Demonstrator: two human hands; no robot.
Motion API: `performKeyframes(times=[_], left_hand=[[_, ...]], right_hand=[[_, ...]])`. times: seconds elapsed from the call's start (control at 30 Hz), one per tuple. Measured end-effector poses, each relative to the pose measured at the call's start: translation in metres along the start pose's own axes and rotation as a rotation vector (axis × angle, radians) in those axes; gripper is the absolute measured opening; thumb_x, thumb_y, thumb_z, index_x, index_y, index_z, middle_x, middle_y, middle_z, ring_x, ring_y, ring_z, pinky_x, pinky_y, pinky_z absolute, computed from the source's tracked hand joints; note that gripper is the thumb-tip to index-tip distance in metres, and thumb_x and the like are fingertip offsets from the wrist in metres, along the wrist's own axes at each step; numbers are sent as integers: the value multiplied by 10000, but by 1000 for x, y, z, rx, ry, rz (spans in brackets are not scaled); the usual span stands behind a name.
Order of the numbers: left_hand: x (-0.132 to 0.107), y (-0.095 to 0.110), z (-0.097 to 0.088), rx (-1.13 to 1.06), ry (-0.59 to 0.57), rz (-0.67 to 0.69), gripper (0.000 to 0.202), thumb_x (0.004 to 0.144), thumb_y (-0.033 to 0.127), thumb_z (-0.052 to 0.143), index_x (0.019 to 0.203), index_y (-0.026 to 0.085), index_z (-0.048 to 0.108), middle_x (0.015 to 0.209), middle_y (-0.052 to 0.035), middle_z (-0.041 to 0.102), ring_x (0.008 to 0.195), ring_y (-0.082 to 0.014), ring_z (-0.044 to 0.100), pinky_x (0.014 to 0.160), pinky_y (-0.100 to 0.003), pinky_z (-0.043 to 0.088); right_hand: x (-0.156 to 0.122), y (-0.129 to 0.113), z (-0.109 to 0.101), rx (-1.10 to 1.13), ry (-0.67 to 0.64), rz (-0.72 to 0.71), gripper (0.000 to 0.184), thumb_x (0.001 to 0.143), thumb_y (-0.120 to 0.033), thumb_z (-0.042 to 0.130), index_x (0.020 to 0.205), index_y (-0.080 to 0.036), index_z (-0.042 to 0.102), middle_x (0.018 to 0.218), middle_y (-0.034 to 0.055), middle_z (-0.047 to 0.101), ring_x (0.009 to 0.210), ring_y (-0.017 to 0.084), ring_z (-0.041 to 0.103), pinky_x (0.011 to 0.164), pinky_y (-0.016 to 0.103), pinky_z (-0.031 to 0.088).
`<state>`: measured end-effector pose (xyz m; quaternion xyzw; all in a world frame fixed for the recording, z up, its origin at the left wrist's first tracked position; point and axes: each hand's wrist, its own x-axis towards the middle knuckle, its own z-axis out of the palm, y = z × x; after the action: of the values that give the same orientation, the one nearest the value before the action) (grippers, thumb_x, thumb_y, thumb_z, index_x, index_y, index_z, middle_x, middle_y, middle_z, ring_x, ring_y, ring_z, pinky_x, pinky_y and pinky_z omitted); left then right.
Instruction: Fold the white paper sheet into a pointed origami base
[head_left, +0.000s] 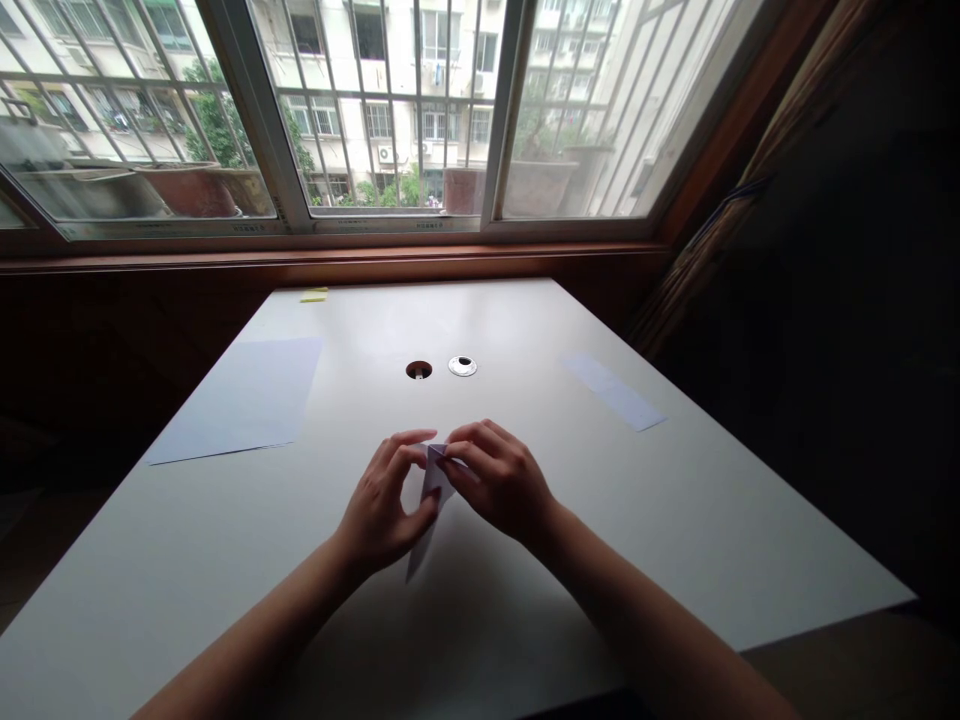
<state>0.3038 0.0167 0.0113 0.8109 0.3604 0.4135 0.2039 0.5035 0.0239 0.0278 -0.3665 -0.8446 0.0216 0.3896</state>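
A small folded piece of white paper (433, 505) is held up between my two hands over the table, its pointed lower end aimed down toward me. My left hand (386, 500) curves round its left side, with the thumb pressed on the paper and the fingers at its top edge. On the other side, my right hand (501, 475) pinches the upper right corner between thumb and fingers. Part of the paper is hidden behind the fingers.
A large white sheet (240, 395) lies at the left of the white table (637, 530), and a narrow paper strip (611, 388) at the right. Farther back are a round hole (418, 370), its metal-coloured cover (463, 366) and yellow sticky notes (314, 295). A barred window stands behind.
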Motion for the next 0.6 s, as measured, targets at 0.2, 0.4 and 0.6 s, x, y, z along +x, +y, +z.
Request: performKeyframes(times=[0.2, 0.4, 0.6], left_hand=[[2, -9, -5, -99, 86, -5, 135, 857, 93, 568, 926, 208, 576, 1041, -79, 650, 986, -217, 628, 886, -366, 502], [0, -15, -6, -144, 179, -84, 30, 891, 171, 591, 895, 200, 597, 1018, -76, 647, 962, -209, 632, 829, -327, 516], [1, -17, -8, -138, 243, -99, 26, 906, 183, 591, 912, 206, 601, 1063, -72, 639, 1014, -209, 626, 866, -343, 516]], right_hand=[[0, 9, 0, 90, -7, -23, 132, 915, -232, 617, 1041, -234, 656, 1012, 65, 675, 911, 209, 603, 810, 376, 510], [-2, 13, -1, 132, -9, 12, 176, 907, -272, 635, 1080, -246, 645, 1139, 79, 654, 1031, 227, 596, 900, 407, 503], [-4, 16, -3, 106, -13, 29, 222, 900, -305, 642, 1119, -269, 644, 1275, 83, 603, 1160, 253, 548, 988, 458, 474]])
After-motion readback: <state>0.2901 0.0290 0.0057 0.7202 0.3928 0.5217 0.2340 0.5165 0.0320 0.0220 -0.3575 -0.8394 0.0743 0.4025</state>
